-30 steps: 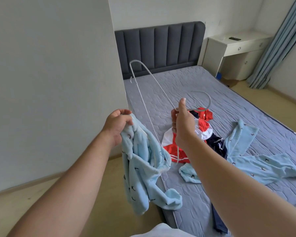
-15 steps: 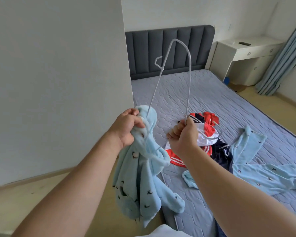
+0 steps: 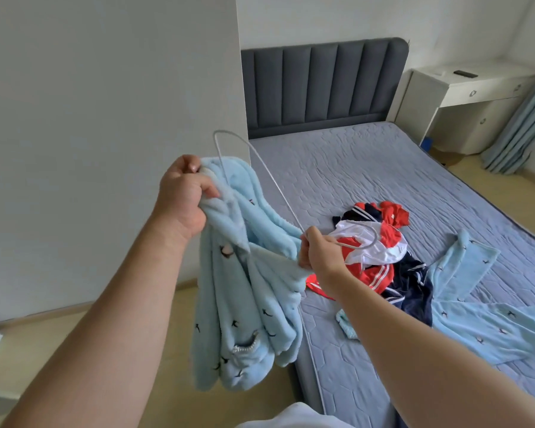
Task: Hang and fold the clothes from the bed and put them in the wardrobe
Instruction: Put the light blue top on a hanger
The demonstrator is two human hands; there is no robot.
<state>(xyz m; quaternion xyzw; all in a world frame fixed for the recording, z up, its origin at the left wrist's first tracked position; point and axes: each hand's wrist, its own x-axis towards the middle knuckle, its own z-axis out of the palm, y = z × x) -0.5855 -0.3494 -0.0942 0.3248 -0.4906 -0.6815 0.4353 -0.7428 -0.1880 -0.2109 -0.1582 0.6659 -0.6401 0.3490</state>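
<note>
Off the bed's [image 3: 368,168] near left edge, the left hand [image 3: 184,196] fists the upper edge of the light blue fleece top [image 3: 244,304], probably to keep it off the floor. The right hand [image 3: 317,251] pinches the wire hanger [image 3: 279,193] near its hook, with one end seemingly fed into the top. On the bed lie a red-white-navy pile [image 3: 377,251] and a matching blue piece [image 3: 482,316], both unsorted.

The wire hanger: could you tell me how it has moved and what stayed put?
The wire hanger swung up, then down leftwards; one end now sits inside the blue fleece garment, which the left hand raised. Unchanged: the right hand pinches the hanger near its hook, the left hand grips the garment, the clothes lie on the bed.
</note>
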